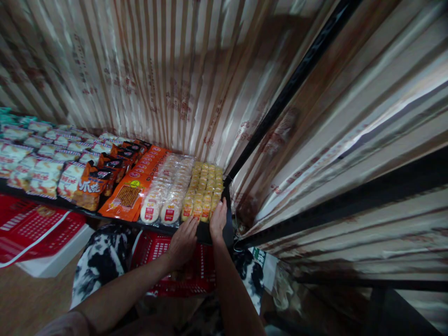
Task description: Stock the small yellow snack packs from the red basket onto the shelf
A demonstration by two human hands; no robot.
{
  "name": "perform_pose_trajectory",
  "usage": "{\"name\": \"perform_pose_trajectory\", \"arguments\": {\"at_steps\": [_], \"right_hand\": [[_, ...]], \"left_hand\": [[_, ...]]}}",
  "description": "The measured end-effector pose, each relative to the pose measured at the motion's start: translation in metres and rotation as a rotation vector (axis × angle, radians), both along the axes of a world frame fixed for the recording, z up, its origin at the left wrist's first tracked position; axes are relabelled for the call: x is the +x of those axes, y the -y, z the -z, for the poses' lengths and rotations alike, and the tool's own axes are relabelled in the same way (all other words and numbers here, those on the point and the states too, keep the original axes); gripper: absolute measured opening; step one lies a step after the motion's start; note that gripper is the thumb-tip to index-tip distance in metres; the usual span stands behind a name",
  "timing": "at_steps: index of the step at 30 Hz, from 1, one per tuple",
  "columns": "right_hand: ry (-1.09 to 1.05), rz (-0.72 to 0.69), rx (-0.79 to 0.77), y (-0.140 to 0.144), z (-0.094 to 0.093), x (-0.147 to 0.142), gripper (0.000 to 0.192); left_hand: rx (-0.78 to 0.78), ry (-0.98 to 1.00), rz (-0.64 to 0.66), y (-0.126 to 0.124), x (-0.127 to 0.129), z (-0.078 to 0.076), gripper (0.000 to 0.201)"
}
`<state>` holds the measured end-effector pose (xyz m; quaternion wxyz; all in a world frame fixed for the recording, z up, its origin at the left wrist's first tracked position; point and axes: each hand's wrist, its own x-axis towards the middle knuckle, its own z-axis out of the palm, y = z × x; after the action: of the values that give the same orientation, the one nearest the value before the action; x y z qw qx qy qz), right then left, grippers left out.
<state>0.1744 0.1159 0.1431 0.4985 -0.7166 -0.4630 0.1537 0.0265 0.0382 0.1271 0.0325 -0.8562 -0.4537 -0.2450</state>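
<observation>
Rows of small yellow wrapped snack packets (200, 189) stand at the right end of a black shelf (229, 224). My left hand (185, 239) is at their front edge, fingers stretched out and touching or nearly touching the front packets. Along their right side lies my right hand (218, 218), its fingers straight against the end packets. Neither hand is wrapped around a packet. Just left of the yellow rows are two rows of clear-wrapped white round crackers (169, 212) with red labels. Beside these lies a large orange snack bag (131, 189).
Orange-black snack bags (91, 186) and many white snack packets (45, 175) fill the shelf leftward. Below are a red basket (157, 247) and another red basket (21, 228) on a white box (58, 256). A black post (280, 100) rises at the shelf corner before striped sheeting (175, 70).
</observation>
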Motion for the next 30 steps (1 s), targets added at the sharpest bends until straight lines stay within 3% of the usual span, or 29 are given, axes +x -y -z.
{"name": "perform_pose_trajectory", "arguments": {"at_steps": [9,17,22,30], "right_hand": [[0.039,0.020,0.038,0.020,-0.004,0.000,0.060],[0.163,0.051,0.114,0.061,0.012,-0.014,0.049],[0.241,-0.054,0.050,0.064,0.017,-0.017,0.042],[0.319,-0.006,0.051,0.066,0.014,-0.021,0.038]], "left_hand": [[-0.042,0.043,0.018,-0.002,0.003,0.003,0.049],[-0.056,0.071,0.066,0.000,-0.004,0.020,0.048],[-0.038,0.102,0.104,-0.005,-0.004,0.020,0.048],[-0.081,0.082,0.115,0.003,-0.007,0.017,0.047]]}}
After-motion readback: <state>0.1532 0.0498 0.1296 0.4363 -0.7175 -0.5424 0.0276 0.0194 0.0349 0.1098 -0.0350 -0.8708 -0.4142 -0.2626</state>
